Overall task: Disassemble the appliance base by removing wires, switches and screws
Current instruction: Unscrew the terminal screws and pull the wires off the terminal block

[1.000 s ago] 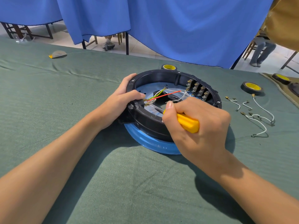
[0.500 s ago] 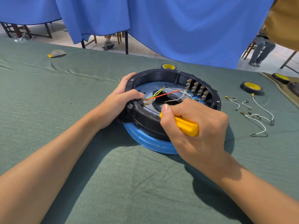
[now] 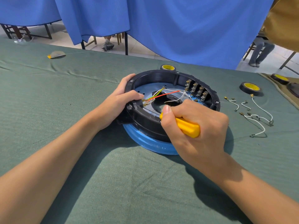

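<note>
Wire-removal step: left hand [image 3: 119, 101] grips the base [image 3: 153, 75] rim, right hand [image 3: 199, 126] grips the screwdriver [image 3: 187, 126] inside the base (tip hidden); next, probably lever a wire [image 3: 163, 94] terminal free.

**One head-worn camera, tilted forward and down over the table**

The single wide-angle view looks from the person's head across the green-clothed table [image 3: 48, 97] toward its far edge, which crosses the upper third of the frame below blue curtains [image 3: 178, 29]. Both forearms enter from the bottom corners, large and close to the lens. The left hand [image 3: 118, 102] and the right hand [image 3: 199, 126], which grips a yellow-handled tool [image 3: 188, 126], meet just right of centre at the appliance base [image 3: 145, 120], seen steeply from above at near range. The table's right side runs out of frame past a tape roll [image 3: 250, 88].
</note>
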Demonstrator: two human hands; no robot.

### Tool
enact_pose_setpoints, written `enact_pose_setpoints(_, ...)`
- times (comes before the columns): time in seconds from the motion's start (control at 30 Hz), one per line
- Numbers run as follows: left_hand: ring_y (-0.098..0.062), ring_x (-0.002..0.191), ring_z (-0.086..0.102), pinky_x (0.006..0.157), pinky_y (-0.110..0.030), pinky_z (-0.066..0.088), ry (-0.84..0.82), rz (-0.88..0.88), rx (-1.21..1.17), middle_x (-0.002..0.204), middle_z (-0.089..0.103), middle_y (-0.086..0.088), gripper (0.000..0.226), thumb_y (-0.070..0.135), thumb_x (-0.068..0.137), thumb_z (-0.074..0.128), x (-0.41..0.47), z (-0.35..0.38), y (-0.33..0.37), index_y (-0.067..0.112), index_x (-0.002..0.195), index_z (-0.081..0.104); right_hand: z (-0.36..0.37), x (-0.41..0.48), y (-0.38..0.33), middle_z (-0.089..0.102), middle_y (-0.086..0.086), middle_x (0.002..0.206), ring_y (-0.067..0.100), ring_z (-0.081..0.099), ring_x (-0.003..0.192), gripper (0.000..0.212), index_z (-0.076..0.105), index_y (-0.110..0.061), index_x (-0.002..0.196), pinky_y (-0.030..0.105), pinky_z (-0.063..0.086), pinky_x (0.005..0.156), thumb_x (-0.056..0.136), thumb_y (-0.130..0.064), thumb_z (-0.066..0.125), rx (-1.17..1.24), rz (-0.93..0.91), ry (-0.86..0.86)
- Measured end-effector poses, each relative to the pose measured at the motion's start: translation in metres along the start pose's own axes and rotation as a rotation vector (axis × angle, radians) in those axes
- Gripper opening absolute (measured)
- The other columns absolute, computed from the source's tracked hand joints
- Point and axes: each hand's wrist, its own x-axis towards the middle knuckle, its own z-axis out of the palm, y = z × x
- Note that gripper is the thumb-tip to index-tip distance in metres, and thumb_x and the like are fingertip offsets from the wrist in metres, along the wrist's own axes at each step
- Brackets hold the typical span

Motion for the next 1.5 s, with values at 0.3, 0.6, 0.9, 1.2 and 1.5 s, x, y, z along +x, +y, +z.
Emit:
enact_pose_setpoints(0.3, -0.016, 0.100, 0.067, 0.085, -0.033, 0.050, 0.004, -0.001, -0.002, 0.110, 0.069, 0.007, 0.083, 0.038, 0.061, 0.069, -0.0013, 0.0016, 0.0029, 0.035, 0.138, 0.041, 0.0013, 0.0015, 0.0011, 0.049, 0.007, 0.054, 0.018, 0.040, 0.053, 0.033, 0.063, 0.000, 0.061, 0.018, 0.032, 0.056, 0.092, -0.009, 0.062, -0.022, -0.006, -0.019)
enact_pose_setpoints(0.6, -0.018, 0.103, 0.066, 0.085, -0.033, 0.050, 0.004, -0.005, -0.024, 0.118, 0.065, 0.003, 0.083, 0.037, 0.059, 0.069, -0.0023, 0.0027, 0.0040, 0.036, 0.138, 0.042, 0.0006, 0.0016, 0.0019, 0.050, 0.004, 0.054, 0.016, 0.041, 0.052, 0.032, 0.064, 0.000, 0.061, 0.017, 0.033, 0.056, 0.091, -0.009, 0.062, -0.019, -0.007, 0.007)
enact_pose_setpoints(0.9, -0.019, 0.100, 0.067, 0.089, -0.035, 0.050, -0.004, 0.001, 0.006, 0.104, 0.071, 0.004, 0.084, 0.039, 0.061, 0.068, -0.0022, 0.0016, 0.0032, 0.035, 0.140, 0.039, -0.0002, 0.0014, 0.0008, 0.045, -0.008, 0.063, 0.005, 0.038, 0.057, 0.029, 0.068, -0.002, 0.064, 0.007, 0.031, 0.063, 0.092, -0.010, 0.061, 0.009, -0.013, 0.009)
enact_pose_setpoints(1.2, -0.020, 0.098, 0.068, 0.085, -0.034, 0.052, -0.005, -0.005, -0.002, 0.100, 0.072, 0.005, 0.083, 0.037, 0.062, 0.068, -0.0010, 0.0012, 0.0028, 0.036, 0.140, 0.039, 0.0010, 0.0020, 0.0017, 0.049, 0.003, 0.056, 0.010, 0.036, 0.056, 0.031, 0.064, 0.000, 0.062, 0.011, 0.030, 0.061, 0.091, -0.009, 0.061, -0.041, -0.038, 0.015)
enact_pose_setpoints(1.5, -0.018, 0.099, 0.068, 0.083, -0.033, 0.051, -0.001, -0.008, -0.002, 0.103, 0.070, 0.009, 0.083, 0.035, 0.062, 0.069, -0.0014, 0.0016, 0.0033, 0.037, 0.139, 0.039, -0.0004, 0.0009, 0.0017, 0.050, -0.004, 0.060, 0.008, 0.041, 0.056, 0.028, 0.068, -0.001, 0.065, 0.009, 0.032, 0.063, 0.091, -0.009, 0.062, 0.008, -0.017, 0.019)
